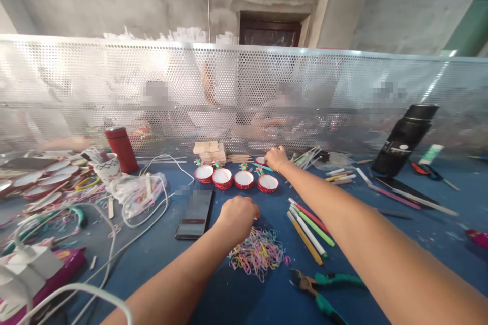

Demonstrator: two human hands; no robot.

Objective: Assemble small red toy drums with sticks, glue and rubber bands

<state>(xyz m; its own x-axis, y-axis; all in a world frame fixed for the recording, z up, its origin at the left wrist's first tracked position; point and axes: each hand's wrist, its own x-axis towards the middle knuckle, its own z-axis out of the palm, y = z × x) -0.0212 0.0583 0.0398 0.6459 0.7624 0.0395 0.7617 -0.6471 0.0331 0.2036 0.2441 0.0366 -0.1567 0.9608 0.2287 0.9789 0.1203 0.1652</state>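
Four small drum-like pieces with round white faces and red patterned sides (244, 180) sit side by side on the blue tabletop (267, 310), the row running left to right; a fifth white-faced, red-rimmed piece (261, 160), partly hidden, lies just beyond the row's right end, right by the fingers of our right hand (276, 159); that arm is stretched well forward with the fingers bent, and we can't tell if they're pinching or only touching. Our left hand (237, 217) is curled, knuckles up, at the far edge of a loose heap of thin pastel elastic-looking loops (259, 254); its fingertips are mostly tucked out of sight, so we can't say what they're closed on, if anything.

The white faces look up, smooth and plain; little red-and-green figures (244, 166) stick out at the far rims, pointing away from us; the loops tangle every which way, all stringy. Left of our left hand, a flat glossy black phone (195, 216) has its long axis running away from us; right of the heap, slim red, green, white and yellow pens (309, 232) slant with far ends leaning left; green-handled metal pliers (322, 279) lie nearer, head to the left.
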